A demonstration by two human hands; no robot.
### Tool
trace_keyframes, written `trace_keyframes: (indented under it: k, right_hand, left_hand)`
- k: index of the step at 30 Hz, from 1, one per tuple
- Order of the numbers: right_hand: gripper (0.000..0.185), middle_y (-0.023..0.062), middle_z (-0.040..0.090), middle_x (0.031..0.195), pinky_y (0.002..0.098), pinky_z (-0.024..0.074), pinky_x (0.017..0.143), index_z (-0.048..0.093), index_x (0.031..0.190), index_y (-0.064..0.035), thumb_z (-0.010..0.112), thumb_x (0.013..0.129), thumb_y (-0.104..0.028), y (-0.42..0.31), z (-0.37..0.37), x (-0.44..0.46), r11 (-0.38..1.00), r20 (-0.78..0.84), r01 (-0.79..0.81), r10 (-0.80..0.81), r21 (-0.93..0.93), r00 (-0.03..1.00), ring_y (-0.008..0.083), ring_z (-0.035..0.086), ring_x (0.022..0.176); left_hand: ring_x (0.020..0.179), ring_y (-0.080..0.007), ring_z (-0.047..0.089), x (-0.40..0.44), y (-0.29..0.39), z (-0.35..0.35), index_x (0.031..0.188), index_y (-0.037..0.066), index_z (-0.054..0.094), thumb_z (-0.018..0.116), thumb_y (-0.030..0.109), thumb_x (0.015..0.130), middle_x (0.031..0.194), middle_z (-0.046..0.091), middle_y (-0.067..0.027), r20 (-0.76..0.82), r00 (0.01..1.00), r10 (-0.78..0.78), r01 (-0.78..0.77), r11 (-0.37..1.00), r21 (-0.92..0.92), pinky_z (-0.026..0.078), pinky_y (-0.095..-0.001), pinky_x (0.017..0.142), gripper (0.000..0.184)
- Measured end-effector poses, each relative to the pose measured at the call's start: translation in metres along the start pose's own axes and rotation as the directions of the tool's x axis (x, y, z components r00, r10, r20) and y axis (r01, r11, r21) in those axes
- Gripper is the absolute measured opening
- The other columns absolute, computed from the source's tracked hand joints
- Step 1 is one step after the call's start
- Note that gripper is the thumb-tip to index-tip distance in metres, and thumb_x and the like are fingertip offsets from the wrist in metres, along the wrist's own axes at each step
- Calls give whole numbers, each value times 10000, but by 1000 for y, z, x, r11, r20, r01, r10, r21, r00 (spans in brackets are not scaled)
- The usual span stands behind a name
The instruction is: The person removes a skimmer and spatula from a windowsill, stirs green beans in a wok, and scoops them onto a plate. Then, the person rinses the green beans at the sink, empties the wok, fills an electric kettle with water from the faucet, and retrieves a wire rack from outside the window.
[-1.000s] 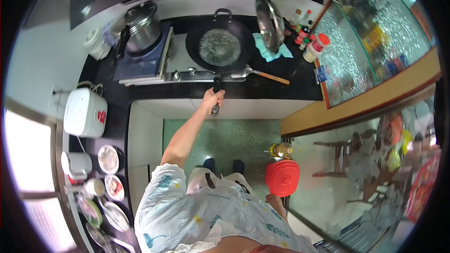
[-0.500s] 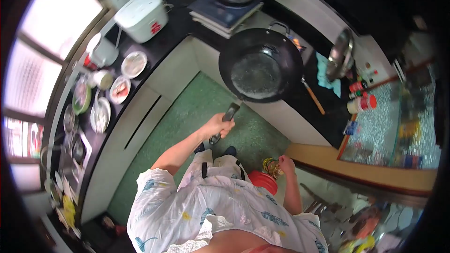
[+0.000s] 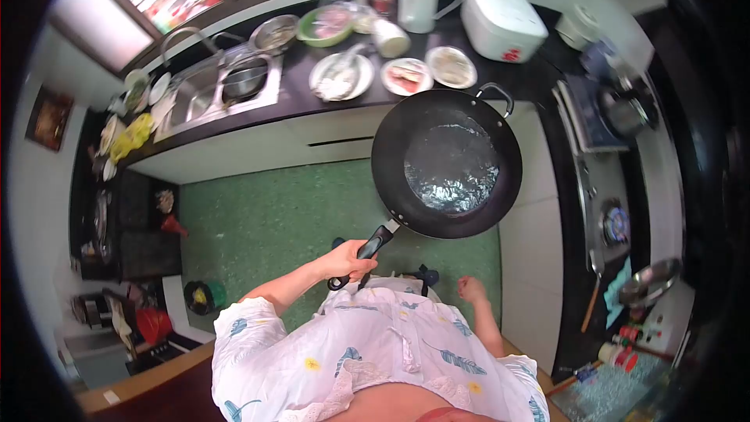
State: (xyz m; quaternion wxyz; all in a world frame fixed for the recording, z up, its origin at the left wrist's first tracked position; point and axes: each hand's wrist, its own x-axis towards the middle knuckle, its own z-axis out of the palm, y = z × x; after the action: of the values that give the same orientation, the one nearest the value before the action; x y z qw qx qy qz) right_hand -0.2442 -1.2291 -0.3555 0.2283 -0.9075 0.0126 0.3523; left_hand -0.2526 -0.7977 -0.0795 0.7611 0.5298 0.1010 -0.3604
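My left hand [image 3: 351, 260] is wrapped round the black handle [image 3: 376, 242] of a large black wok [image 3: 392, 148]. The wok hangs over the floor in front of the counter, with clear liquid [image 3: 453, 168] pooled in its bottom. A small loop handle [image 3: 495, 92] sticks up from its far rim. Low by my right side, my right hand [image 3: 471, 289] is curled closed, with nothing visible in it. Beyond the wok stand a plate with reddish food [image 3: 407, 76], a dish of pale food [image 3: 451, 68] and a plate with white food [image 3: 341, 76].
On the right, a gas burner [image 3: 616, 224] burns with a blue flame; a spatula [image 3: 594, 289] and a metal lid [image 3: 650, 281] lie nearby. A pot [image 3: 630, 109] stands farther back. The sink [image 3: 195, 100] is at the left, a white rice cooker [image 3: 504, 22] in the far corner.
The wok has left the stove and swung out over the floor toward the window counter, my left hand still on its handle. The view has turned left, and the flame is now visible.
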Motion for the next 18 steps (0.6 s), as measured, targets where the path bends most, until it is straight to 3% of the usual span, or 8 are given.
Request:
trace_keyframes:
  k: [4,7,13,16,18]
  right_hand:
    - [201,76,682,776,307,512,526,638,969,-46,486,861,-121,-40,31,65,996,-65,87,-88,-18,994,165,646,596]
    - [206,78,683,802,309,523,529,635,988,-42,478,889,-132,-139,19,57,968,142,-129,100,216,985,157,645,603]
    - [225,77,685,788,312,533,529,630,1034,-39,489,907,-161,-238,41,95,984,313,70,-14,-166,950,142,649,608]
    - [237,79,684,776,310,535,529,629,1047,-39,501,902,-175,-277,41,117,998,348,24,-3,-55,938,147,652,606]
    - [237,79,683,776,313,538,531,632,1044,-40,506,898,-179,-297,38,138,995,366,56,-20,-87,930,149,652,603]
  left_hand:
    - [435,-74,438,-66,2,-78,860,64,453,615,98,861,557,454,19,-134,989,57,-48,997,67,353,-244,410,165]
    - [447,-75,443,-115,6,-128,846,68,448,628,121,864,570,453,19,-204,975,87,-86,996,13,356,-243,411,189]
    - [464,-61,423,-200,22,-193,855,72,446,608,128,875,592,430,32,-367,926,90,-163,971,-173,360,-235,421,173]
    - [459,-58,401,-228,35,-220,869,75,444,605,129,873,600,418,36,-471,879,77,-244,920,-306,358,-234,422,170]
    - [456,-56,391,-240,38,-241,885,76,443,609,124,869,606,414,37,-562,823,80,-282,917,-282,354,-236,419,173]
